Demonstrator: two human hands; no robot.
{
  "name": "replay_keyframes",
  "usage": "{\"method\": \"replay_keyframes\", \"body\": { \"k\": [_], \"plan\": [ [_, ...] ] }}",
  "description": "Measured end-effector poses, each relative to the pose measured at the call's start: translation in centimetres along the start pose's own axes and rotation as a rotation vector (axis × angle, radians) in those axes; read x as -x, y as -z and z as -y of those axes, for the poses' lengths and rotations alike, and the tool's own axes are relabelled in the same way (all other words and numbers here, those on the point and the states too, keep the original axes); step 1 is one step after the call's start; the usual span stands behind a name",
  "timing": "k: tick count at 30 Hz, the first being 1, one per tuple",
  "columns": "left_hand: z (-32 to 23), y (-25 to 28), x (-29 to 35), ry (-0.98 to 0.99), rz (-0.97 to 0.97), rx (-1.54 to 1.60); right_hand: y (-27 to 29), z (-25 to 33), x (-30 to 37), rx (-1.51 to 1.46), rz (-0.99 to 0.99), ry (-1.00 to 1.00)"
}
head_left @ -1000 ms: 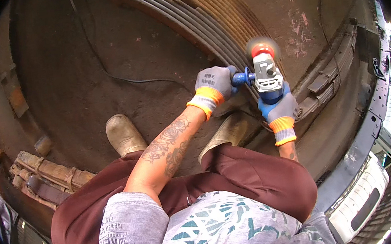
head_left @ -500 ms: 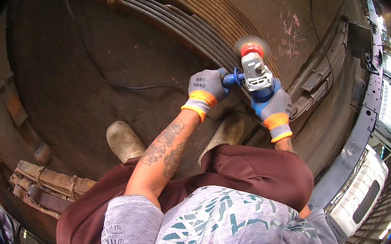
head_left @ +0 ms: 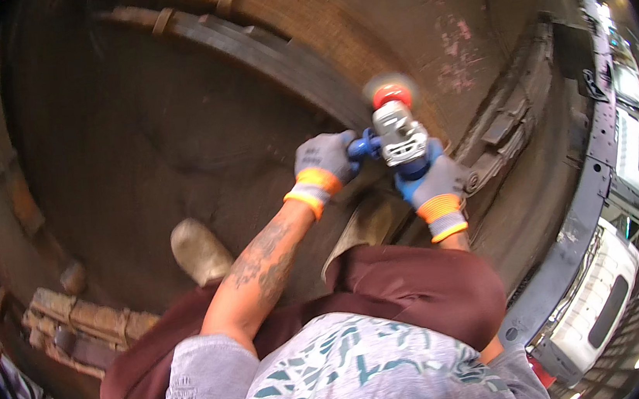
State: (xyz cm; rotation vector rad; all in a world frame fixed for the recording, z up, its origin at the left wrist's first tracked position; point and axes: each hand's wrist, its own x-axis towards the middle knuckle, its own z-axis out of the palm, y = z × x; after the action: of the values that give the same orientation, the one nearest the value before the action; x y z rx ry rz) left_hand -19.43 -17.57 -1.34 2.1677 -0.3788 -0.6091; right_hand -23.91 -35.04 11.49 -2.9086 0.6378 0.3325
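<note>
I hold an angle grinder [head_left: 401,132] with both hands. My left hand [head_left: 323,158], in a grey glove with an orange cuff, is closed round its blue side handle [head_left: 363,146]. Wrapped round the rear of the body is my right hand [head_left: 440,179], gloved alike. A red hub carries a round attachment that is blurred as if spinning, so its kind cannot be made out. That end sits over a stack of long curved leaf springs, one grey [head_left: 262,56] and one rusty brown [head_left: 319,14] behind it. Whether it touches them I cannot tell.
Another leaf spring [head_left: 510,121] lies to the right, with an eye at its near end. Rusty spring parts [head_left: 86,313] lie at the lower left. A long grey metal beam [head_left: 566,251] and white truck cabs [head_left: 603,302] stand along the right. My boots [head_left: 200,251] are on the dark floor.
The whole view has shifted, so the springs, hands and grinder appear further left and mostly lower, with more blur. Both hands keep their hold on the grinder.
</note>
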Motion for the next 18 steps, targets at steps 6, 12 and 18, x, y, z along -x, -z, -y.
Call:
{"method": "replay_keyframes", "body": {
  "k": [6,12,18],
  "plan": [
    [0.9,-0.1,-1.5,0.048,-0.185,0.042,-0.2,0.6,-2.4,-0.029,0.008,0.137],
    [-0.2,-1.0,-1.4,0.036,-0.250,-0.026,1.2,0.3,-1.3,0.051,0.075,0.046],
    [-0.7,-1.8,-0.3,-0.002,-0.152,-0.013,1.4,-0.6,0.8,0.021,0.089,-0.054]
  ]
}}
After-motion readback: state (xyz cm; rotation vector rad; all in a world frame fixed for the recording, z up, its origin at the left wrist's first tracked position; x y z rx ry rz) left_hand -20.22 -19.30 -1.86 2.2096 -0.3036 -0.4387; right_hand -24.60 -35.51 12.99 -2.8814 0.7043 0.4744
